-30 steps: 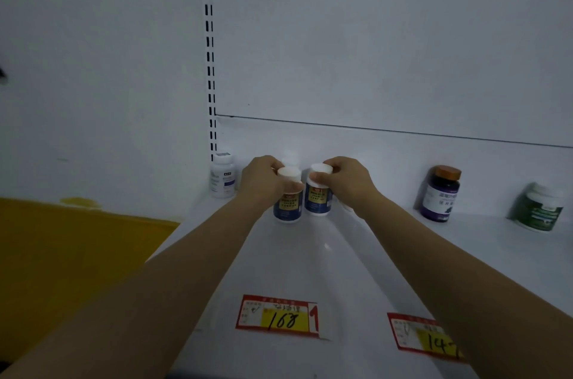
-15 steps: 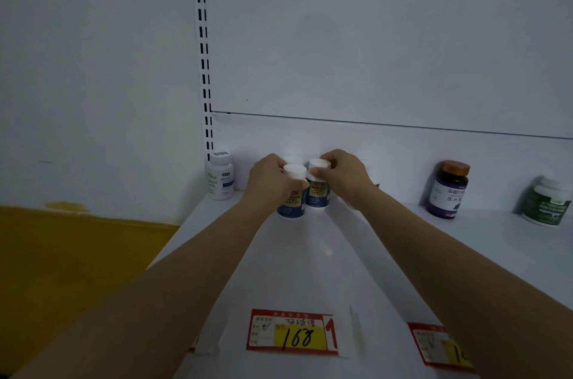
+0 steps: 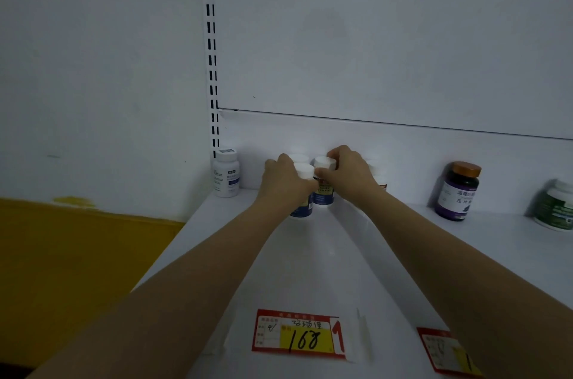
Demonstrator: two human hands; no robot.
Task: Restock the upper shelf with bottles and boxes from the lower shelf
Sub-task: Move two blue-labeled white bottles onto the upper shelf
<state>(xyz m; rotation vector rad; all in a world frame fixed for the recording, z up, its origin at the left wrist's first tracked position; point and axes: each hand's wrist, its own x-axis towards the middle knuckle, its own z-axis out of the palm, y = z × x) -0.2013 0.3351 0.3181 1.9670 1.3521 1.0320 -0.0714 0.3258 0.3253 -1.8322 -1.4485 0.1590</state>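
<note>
With the left hand (image 3: 283, 185) wrapped round the left bottle (image 3: 304, 171) and the right hand (image 3: 348, 175) pinching the right bottle (image 3: 324, 196) by its cap, both have been slid deeper onto the upper shelf (image 3: 310, 261), so they look nearly placed.

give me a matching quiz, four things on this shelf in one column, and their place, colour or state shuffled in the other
Things
1. white bottle
2. purple bottle
3. price tag
4. left hand

Place, colour or state
A. at the front edge of the shelf, marked 168
B. grips a blue bottle with a white cap
C. in the left corner, by the slotted rail
D. has a brown cap

Pairs: 1-C, 2-D, 3-A, 4-B
</note>
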